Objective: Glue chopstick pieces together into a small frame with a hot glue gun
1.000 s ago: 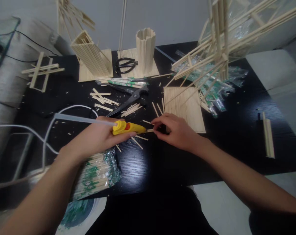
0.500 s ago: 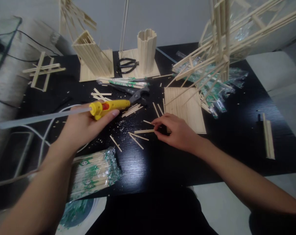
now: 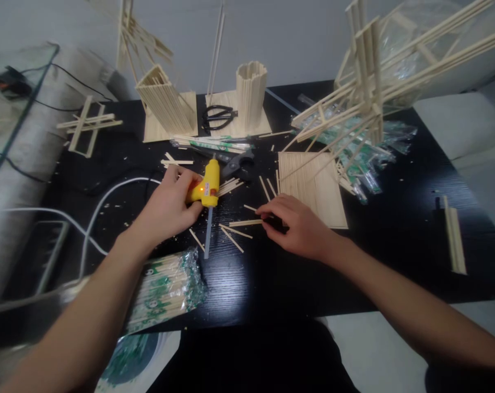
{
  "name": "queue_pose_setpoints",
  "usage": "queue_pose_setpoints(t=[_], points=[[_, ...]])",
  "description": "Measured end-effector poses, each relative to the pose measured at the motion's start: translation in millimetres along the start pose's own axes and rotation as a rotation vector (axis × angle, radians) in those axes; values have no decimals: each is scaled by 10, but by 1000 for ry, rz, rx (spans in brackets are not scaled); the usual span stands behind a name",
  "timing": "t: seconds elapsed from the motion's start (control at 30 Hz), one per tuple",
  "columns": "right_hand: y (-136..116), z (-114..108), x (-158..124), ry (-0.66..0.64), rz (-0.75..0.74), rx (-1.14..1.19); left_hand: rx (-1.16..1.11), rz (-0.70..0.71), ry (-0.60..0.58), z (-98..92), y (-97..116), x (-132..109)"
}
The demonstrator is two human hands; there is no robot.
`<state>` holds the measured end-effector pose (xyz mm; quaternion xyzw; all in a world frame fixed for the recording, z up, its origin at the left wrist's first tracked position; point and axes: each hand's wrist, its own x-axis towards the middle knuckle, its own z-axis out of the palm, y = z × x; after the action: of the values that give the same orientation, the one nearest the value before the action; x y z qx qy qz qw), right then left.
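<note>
My left hand (image 3: 171, 202) grips a yellow hot glue gun (image 3: 210, 183) by its handle. The nozzle points away from me, and a translucent glue stick (image 3: 208, 234) sticks out of its rear towards me. A small orange light glows on the gun. My right hand (image 3: 299, 224) has its thumb and fingers closed on the end of a thin wooden stick (image 3: 245, 222) low over the black table. Short cut sticks (image 3: 233, 238) lie just left of that hand. Beside its knuckles is a flat panel of sticks (image 3: 313, 185).
Dark-handled pliers (image 3: 237, 162) lie beyond the glue gun. Stick-built towers (image 3: 251, 93) stand on bases at the back, with a tall stick frame (image 3: 366, 82) at right. A plastic pack of sticks (image 3: 165, 289) lies front left. A white cord (image 3: 95, 213) loops across the left side.
My left hand has turned the glue gun from pointing right to pointing away, swinging the glue stick round towards me. My right hand keeps its pinch. The view has shifted slightly.
</note>
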<state>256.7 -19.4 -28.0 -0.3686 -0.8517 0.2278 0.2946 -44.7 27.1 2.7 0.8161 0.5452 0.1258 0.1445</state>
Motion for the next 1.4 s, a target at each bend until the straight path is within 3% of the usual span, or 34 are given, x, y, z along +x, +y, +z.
queue_pose_setpoints(t=[0.3,0.5,0.6,0.7,0.83,0.93,1.4], points=[[-4,27,4,13,-9,13,-19,-11,72,12,31,73],[-9,62,4,27,-3,19,-38,-22,59,-10,81,171],[-16,71,8,26,-2,19,19,10,162,-51,187,129],[-24,85,17,34,-5,23,57,154,267,-55,356,34],[-27,114,25,42,-22,25,84,437,120,31,547,-62],[-27,127,23,30,-16,12,109,529,7,94,580,-72],[-59,108,36,9,21,16,95,477,-27,123,577,-70]])
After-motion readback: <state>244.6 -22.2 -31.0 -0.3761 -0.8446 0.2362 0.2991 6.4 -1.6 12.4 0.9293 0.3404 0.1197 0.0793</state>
